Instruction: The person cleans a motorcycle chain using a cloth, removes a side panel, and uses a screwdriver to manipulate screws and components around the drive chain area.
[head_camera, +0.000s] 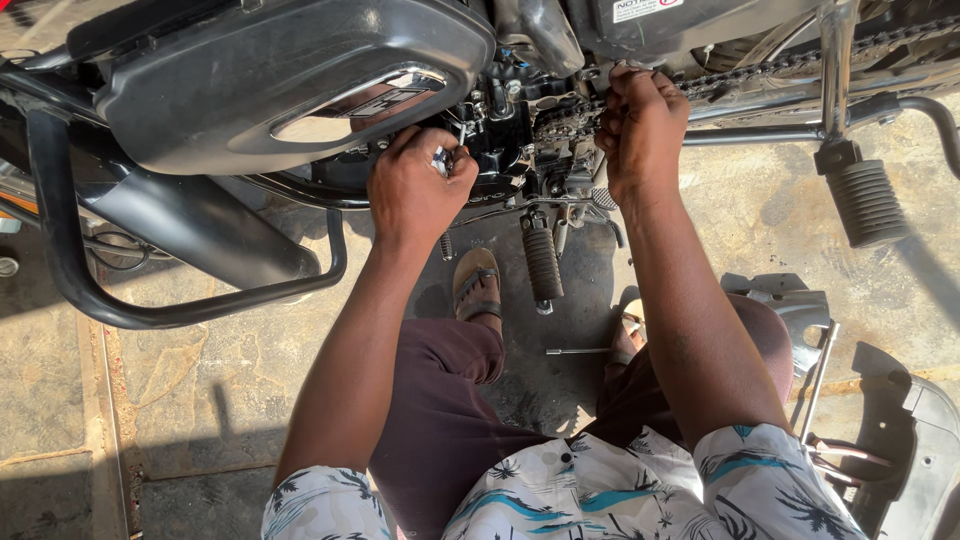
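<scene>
1. Chain (570, 118) runs along the motorcycle engine (520, 150); right hand (640, 130) closed around it
2. Left hand (415, 185) grips a small metal tool (441, 160) beside the engine
3. White rectangular label (645, 8) sits top centre, above the right hand

Stained, cracked concrete floor (190, 370) — bright sun at right, deep shade at left.
</scene>
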